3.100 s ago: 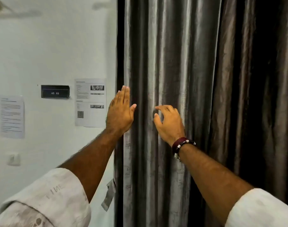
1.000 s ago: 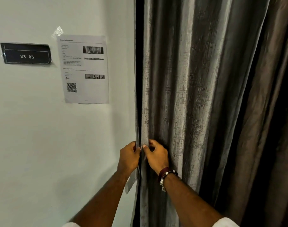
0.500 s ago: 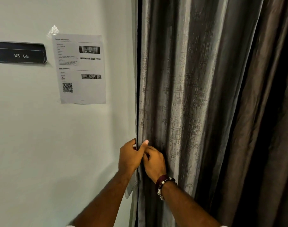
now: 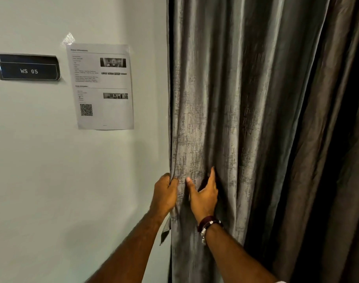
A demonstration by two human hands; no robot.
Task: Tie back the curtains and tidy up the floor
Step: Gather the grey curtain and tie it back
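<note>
A grey textured curtain (image 4: 221,103) hangs in long folds right of the wall, with a darker brown curtain (image 4: 321,160) beside it. My left hand (image 4: 165,196) grips the grey curtain's left edge, fingers curled round the fabric. My right hand (image 4: 203,196), with a dark red bracelet at the wrist, lies spread on the folds just to the right, thumb and fingers pushed into the cloth. A strip of grey fabric (image 4: 165,231), perhaps a tie-back, hangs below my left hand. The floor is out of view.
A pale wall (image 4: 52,180) fills the left half. A black sign reading WS 05 (image 4: 28,67) and a taped printed sheet with a QR code (image 4: 102,86) are fixed to it, left of the curtain edge.
Both hands came down from chest height to the curtain's lower left edge. In the last half second my right hand spread open across the folds while my left closed round the edge.
</note>
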